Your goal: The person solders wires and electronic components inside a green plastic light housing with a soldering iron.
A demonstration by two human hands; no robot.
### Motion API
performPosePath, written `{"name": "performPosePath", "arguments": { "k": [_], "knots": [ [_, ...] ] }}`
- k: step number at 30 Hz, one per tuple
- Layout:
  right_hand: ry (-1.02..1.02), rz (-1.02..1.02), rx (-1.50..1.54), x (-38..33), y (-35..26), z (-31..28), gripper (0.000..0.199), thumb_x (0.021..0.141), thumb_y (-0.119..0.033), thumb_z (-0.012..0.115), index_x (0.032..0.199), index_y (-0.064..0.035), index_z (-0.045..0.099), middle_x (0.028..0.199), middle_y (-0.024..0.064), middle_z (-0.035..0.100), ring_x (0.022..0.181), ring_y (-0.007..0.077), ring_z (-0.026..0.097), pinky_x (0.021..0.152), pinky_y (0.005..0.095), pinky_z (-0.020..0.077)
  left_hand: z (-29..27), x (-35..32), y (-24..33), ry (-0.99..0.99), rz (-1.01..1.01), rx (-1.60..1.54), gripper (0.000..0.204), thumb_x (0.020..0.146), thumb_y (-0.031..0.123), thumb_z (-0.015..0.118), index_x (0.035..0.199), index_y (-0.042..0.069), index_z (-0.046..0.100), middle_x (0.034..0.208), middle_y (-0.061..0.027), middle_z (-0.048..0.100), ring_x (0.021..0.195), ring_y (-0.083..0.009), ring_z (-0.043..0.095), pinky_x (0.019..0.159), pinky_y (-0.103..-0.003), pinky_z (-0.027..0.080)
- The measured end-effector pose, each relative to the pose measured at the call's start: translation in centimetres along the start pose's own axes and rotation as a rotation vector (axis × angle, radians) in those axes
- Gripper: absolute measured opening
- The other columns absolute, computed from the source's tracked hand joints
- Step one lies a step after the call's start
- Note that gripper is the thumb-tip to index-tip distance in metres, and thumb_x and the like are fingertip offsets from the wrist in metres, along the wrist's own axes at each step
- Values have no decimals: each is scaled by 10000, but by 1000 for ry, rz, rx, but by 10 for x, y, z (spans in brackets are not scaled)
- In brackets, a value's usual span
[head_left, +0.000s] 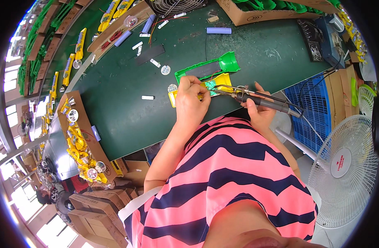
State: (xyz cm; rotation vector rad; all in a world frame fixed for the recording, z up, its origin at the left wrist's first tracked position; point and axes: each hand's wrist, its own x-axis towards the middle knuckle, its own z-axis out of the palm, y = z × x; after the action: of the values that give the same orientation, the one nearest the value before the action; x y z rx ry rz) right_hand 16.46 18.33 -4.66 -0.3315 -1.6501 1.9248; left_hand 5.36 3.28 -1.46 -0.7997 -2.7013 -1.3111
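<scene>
My right hand (260, 110) grips a soldering iron (272, 104) with a dark handle and a thin metal tube beside it. The iron's tip reaches a small green circuit board (210, 85) in a yellow plastic housing half (225, 80). Over the housing's left part, my left hand (192, 100) is closed in a pinch; what its fingertips hold is too small to tell. Just beyond lies a green housing half (229, 62) with a dark strip inside. A round printed disc (172, 88) sits beside my left hand.
Purple cylindrical cells (218, 30) and small white strips (155, 63) are scattered on the green table (131, 91). A box of yellow lamp parts (87, 136) stands left, a box of green parts (255, 17) at the back. A blue device (330, 41) and fan (342, 165) are right.
</scene>
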Motion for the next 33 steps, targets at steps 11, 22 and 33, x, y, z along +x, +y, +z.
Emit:
{"name": "performPosePath", "arguments": {
  "k": [11, 22, 33],
  "knots": [
    [-11, -73, -120, 4, -4, -11, 220, 771, 17, 549, 975, 82, 500, 1170, 266, 431, 680, 203, 631, 591, 230, 524, -3, 6, 6, -38, -11, -12, 73, 589, -57, 610, 626, -17, 561, 844, -121, 496, 709, -255, 538, 583, -325, 468],
    [97, 12, 17, 2, -14, -8, 217, 743, 31, 595, 946, 86, 541, 1064, 219, 508, 838, 211, 604, 741, 321, 526, -7, 9, 9, -74, -68, -19, 93, 613, -3, 646, 678, 1, 581, 839, -105, 524, 760, -242, 541, 632, -317, 461],
    [-19, -171, -152, -6, 8, -19, 242, 748, 62, 559, 984, 78, 511, 1249, 259, 351, 737, 213, 624, 596, 250, 537, -71, -35, 33, -472, -32, 703, 279, 779, 239, 585, 594, 30, 568, 543, -154, 545, 526, -317, 563, 496, -382, 446]
  ]
}}
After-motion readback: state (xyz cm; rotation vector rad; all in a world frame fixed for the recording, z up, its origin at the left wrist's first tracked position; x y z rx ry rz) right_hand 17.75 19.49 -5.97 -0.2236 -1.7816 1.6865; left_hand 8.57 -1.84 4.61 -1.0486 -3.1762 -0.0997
